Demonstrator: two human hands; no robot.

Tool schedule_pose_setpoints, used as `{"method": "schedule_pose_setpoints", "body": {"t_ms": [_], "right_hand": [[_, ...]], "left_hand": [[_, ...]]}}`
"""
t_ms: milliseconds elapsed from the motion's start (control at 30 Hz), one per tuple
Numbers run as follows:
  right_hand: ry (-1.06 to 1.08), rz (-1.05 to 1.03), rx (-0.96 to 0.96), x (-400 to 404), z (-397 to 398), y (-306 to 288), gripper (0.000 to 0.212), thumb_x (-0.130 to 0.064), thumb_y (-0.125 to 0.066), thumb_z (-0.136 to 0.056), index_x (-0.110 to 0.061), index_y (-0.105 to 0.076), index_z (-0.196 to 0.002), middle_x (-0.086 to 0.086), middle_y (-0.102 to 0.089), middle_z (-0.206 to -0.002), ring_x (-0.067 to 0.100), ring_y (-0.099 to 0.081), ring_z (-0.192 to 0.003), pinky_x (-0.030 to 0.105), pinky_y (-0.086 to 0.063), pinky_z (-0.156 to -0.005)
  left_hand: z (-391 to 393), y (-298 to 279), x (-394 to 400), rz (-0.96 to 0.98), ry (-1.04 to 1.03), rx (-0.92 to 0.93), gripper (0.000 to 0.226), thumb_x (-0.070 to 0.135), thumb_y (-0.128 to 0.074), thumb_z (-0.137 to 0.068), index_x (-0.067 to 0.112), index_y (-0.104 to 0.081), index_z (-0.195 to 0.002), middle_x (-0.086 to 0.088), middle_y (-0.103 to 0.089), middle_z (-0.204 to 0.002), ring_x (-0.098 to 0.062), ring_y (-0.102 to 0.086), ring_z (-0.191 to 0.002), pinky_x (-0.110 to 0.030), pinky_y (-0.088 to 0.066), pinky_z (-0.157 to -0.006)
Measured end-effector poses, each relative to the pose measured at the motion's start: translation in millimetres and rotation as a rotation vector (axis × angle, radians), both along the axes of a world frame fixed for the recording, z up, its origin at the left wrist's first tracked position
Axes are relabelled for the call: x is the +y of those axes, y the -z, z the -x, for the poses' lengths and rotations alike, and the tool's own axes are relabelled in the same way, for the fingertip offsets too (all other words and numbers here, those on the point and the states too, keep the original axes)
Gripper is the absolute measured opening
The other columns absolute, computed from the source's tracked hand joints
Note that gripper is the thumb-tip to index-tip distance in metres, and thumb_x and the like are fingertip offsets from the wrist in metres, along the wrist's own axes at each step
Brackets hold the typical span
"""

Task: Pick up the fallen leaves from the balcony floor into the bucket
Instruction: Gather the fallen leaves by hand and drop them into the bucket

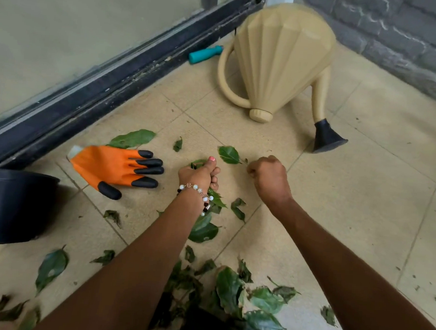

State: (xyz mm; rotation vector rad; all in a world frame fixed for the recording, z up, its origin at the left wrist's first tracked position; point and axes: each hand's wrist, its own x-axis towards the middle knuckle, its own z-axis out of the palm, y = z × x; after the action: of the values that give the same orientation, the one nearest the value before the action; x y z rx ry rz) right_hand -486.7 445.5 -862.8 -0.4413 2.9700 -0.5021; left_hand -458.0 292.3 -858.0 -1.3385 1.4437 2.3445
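Green leaves lie scattered over the tan tiled floor (362, 204), with a thick pile of leaves (229, 290) at the bottom middle. My left hand (199, 175), a bead bracelet on its wrist, grips a bunch of leaves that stick out above and below the fist. My right hand (268, 178) is curled, its fingertips at the stem of a round green leaf (228, 154) lying on the tiles; whether it pinches the stem I cannot tell. The black bucket (10, 205) stands at the left edge, an arm's length from my left hand.
An orange glove (115, 165) with black claw tips lies between the bucket and my left hand. A beige watering can (279, 56) stands behind the hands. A teal handle (204, 54) lies by the dark sliding-door track (94, 91). A grey brick wall (411, 36) closes the far right.
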Motion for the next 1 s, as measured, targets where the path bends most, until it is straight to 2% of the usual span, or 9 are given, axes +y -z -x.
{"method": "schedule_pose_setpoints", "body": {"t_ms": [133,233,367,500,600,700,833,933,1000], "right_hand": [[0.110,0.323,-0.037,-25.5,24.6,-13.7,0.025,0.000,-0.063,-0.088,-0.010,-0.070,-0.110,0.007,-0.069,-0.101,0.013,-0.060,-0.088,0.025,-0.050,-0.085],[0.065,0.147,-0.099,-47.7,35.3,-11.2,0.042,-0.003,-0.066,-0.087,-0.009,-0.058,-0.127,0.015,-0.061,-0.109,0.022,-0.057,-0.095,0.023,-0.040,-0.076],[0.067,-0.011,-0.128,-54.5,40.5,0.7,0.026,-0.009,-0.065,-0.088,-0.004,-0.067,-0.114,0.015,-0.058,-0.111,0.025,-0.056,-0.097,0.024,-0.036,-0.073],[0.085,0.182,-0.157,-53.3,34.6,-5.3,0.015,-0.007,-0.071,-0.083,-0.006,-0.074,-0.098,0.010,-0.069,-0.100,0.018,-0.059,-0.089,0.020,-0.038,-0.072],[0.176,0.495,-0.224,-61.5,16.5,-19.9,0.010,-0.004,-0.075,-0.080,-0.003,-0.075,-0.090,0.003,-0.070,-0.080,0.011,-0.062,-0.070,0.014,-0.046,-0.066],[0.233,0.680,-0.259,-74.8,1.1,-33.7,0.003,-0.005,-0.076,-0.079,-0.008,-0.075,-0.079,0.002,-0.070,-0.071,0.015,-0.067,-0.064,0.026,-0.056,-0.070],[0.117,0.535,-0.072,-85.8,-9.7,-47.7,0.015,0.004,-0.065,-0.084,-0.003,-0.075,-0.077,0.005,-0.068,-0.068,0.017,-0.062,-0.059,0.014,-0.049,-0.059],[-0.064,0.413,-0.063,-84.5,-14.7,-51.2,0.019,0.006,-0.058,-0.086,0.001,-0.073,-0.076,0.010,-0.068,-0.070,0.025,-0.063,-0.064,0.033,-0.052,-0.072],[-0.134,0.370,-0.187,-80.6,-13.3,-53.8,0.020,0.001,-0.055,-0.091,0.000,-0.073,-0.081,0.006,-0.066,-0.071,0.022,-0.063,-0.071,0.029,-0.047,-0.082]], "left_hand": [[4.2,-5.0,-7.5,-0.008,-0.010,0.008,0.022,0.013,-0.066,-0.092,0.002,-0.058,-0.074,-0.009,-0.063,-0.067,-0.009,-0.041,-0.039,-0.016,-0.032,-0.035],[5.7,-6.5,-14.5,-0.020,-0.023,-0.001,0.020,0.015,-0.067,-0.091,0.001,-0.059,-0.079,-0.010,-0.063,-0.069,-0.009,-0.042,-0.039,-0.016,-0.033,-0.035],[2.8,-5.4,-26.8,-0.032,-0.017,-0.024,0.023,0.020,-0.067,-0.091,0.002,-0.058,-0.081,-0.008,-0.062,-0.067,-0.009,-0.041,-0.039,-0.016,-0.033,-0.035],[0.5,-6.4,-30.2,-0.049,0.014,-0.028,0.029,0.026,-0.068,-0.091,-0.001,-0.061,-0.094,-0.009,-0.061,-0.068,-0.009,-0.040,-0.040,-0.017,-0.033,-0.035],[-2.1,-7.1,-28.2,-0.031,0.055,-0.030,0.049,0.037,-0.070,-0.087,-0.006,-0.059,-0.108,-0.009,-0.060,-0.064,-0.011,-0.041,-0.038,-0.017,-0.036,-0.037],[-3.5,-12.4,-24.1,-0.008,0.160,-0.057,0.061,0.057,-0.069,-0.079,-0.001,-0.064,-0.099,-0.006,-0.059,-0.057,-0.015,-0.048,-0.041,-0.021,-0.042,-0.041],[-0.4,-21.6,-28.7,0.117,0.294,-0.140,0.082,0.080,-0.056,-0.071,0.007,-0.067,-0.106,-0.014,-0.072,-0.089,-0.029,-0.071,-0.075,-0.036,-0.059,-0.072],[-0.3,-26.6,-35.7,0.155,0.311,-0.174,0.097,0.086,-0.061,-0.057,0.010,-0.065,-0.118,-0.011,-0.070,-0.106,-0.029,-0.069,-0.092,-0.042,-0.055,-0.089],[-2.7,-30.2,-41.2,0.210,0.327,-0.207,0.088,0.078,-0.062,-0.069,0.008,-0.060,-0.123,-0.009,-0.066,-0.115,-0.026,-0.067,-0.092,-0.040,-0.055,-0.086]]}}
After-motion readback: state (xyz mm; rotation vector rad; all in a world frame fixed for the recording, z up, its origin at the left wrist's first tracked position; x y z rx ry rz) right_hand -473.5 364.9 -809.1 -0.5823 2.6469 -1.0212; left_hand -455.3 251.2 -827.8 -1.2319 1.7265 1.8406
